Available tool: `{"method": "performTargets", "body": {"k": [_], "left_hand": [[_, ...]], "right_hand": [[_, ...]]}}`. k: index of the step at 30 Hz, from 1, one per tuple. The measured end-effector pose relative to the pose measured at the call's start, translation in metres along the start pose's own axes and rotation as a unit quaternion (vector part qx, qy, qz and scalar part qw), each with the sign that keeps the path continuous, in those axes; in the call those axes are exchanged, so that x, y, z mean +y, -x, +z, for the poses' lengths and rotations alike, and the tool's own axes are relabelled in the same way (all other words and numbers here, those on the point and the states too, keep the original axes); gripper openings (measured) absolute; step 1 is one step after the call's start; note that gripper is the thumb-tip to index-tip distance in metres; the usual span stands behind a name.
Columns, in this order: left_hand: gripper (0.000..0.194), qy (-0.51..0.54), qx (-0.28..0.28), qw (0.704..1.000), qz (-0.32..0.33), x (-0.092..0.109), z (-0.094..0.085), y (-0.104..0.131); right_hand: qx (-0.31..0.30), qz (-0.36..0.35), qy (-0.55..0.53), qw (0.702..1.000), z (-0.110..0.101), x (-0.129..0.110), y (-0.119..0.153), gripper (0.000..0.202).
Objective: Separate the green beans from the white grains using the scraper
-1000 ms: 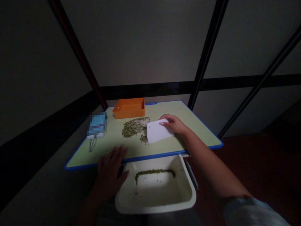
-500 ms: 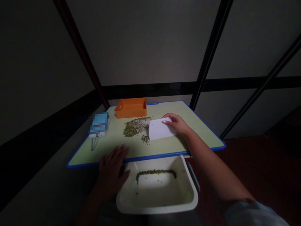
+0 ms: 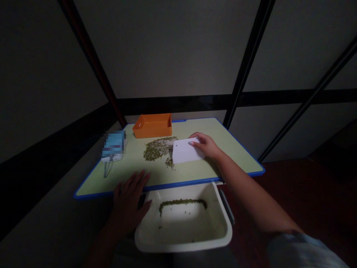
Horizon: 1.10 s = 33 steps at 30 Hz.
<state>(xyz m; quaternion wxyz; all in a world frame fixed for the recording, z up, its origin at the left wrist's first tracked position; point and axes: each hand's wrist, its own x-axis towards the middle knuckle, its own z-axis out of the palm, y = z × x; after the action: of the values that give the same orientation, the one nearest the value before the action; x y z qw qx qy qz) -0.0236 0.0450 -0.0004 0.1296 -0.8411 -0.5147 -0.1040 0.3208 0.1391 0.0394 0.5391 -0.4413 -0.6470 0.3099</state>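
Note:
A white scraper [image 3: 186, 152], a flat sheet with a small hole near one corner, is gripped in my right hand [image 3: 205, 144]. It leans over the pale green tabletop [image 3: 217, 130], its left edge at a spread of small green beans [image 3: 156, 148]. My left hand [image 3: 131, 197] is open, with fingers spread over the table's blue front edge and the thumb by the rim of a white basin [image 3: 184, 246]. Below the table edge, the basin holds a line of the same beans [image 3: 182, 201] along its far side and a few loose ones.
Behind the beans stands an orange tray [image 3: 153, 128]. A blurred-out blue device [image 3: 113, 143] with a white cable [image 3: 107, 169] lies at the table's left side. A panelled wall [image 3: 173, 48] rises behind the table, and a dark red floor [image 3: 290, 193] shows at the right.
The whole view has shifted slightly, so everything sits a little further left and higher. The scraper, both hands and the beans keep nearly the same positions on the table.

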Motion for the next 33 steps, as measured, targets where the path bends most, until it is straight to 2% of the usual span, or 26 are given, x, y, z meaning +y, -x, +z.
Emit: {"method": "performTargets", "body": {"k": [10,20,22,27,33], "left_hand": [[0.055,0.017,-0.02,1.0,-0.014,-0.001,0.0,-0.001],[0.063,0.036,-0.014,0.999,-0.013,-0.007,0.008,0.002],[0.064,0.045,-0.019,0.999,-0.015,-0.007,0.008,0.002],[0.064,0.065,-0.033,0.997,-0.021,-0.005,0.005,0.002],[0.062,0.072,-0.041,0.996,-0.025,-0.007,0.007,0.001]], "right_hand": [[-0.023,0.012,-0.009,1.0,-0.001,0.0,0.0,0.027],[0.029,0.004,-0.023,0.999,-0.006,-0.002,-0.002,0.027],[0.019,0.009,-0.034,0.999,-0.007,-0.004,-0.001,0.028],[-0.052,0.005,-0.058,0.997,-0.003,-0.011,0.001,0.026],[-0.063,-0.03,-0.062,0.996,0.004,-0.008,0.0,0.025]]}}
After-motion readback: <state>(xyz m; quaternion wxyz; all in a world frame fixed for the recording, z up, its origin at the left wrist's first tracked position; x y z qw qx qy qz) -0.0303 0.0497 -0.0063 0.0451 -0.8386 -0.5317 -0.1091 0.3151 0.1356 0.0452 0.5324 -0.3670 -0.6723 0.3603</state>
